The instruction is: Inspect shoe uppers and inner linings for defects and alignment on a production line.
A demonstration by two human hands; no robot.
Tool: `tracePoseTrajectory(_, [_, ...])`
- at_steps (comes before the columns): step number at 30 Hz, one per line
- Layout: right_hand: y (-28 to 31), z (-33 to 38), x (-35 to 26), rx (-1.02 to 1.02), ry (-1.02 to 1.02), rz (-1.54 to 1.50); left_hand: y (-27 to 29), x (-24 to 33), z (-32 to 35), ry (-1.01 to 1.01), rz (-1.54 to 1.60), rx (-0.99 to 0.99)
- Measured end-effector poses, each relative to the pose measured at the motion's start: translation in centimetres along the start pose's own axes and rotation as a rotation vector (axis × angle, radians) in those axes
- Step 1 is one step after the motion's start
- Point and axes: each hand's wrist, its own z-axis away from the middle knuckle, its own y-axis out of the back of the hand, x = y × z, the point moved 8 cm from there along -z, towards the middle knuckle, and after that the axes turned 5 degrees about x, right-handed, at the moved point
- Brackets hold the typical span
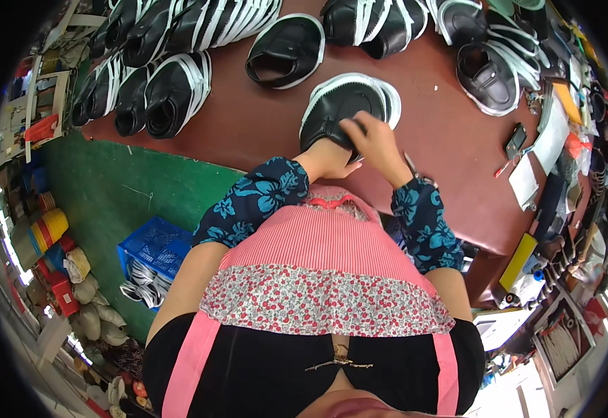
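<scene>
1. Black shoe with white sole rim lying on the dark red table, near its front edge, right in front of the torso.
2. Left hand gripping the shoe's near end, fingers curled around and under it.
3. Right hand on top of the upper, fingers bent and pressed down on the leather; what sits under the fingertips: cannot tell.
4. Judgement: best done with the left grip firm so the shoe can't slide, right fingers working along the upper close to the sole seam, pressure even.
5. More black shoes in rows at the table's far left, well apart from the hands.
6. Blue crate on green floor, lower left, holding white strips.
7. Yellow flat package at the table's right edge; white paper sheets above it; print too small to read.
</scene>
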Motion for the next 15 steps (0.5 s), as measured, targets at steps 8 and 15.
tracePoseTrajectory(8, [5.1,4.1,8.6,0.269,-0.485,-0.312,1.2,1.9,4.7,0.109,-0.249,0.231])
tracePoseTrajectory(15, [1.2,9.8,14.1,0.295,-0.633,-0.827,5.7,-3.2,11.6,0.492,1.251,0.137])
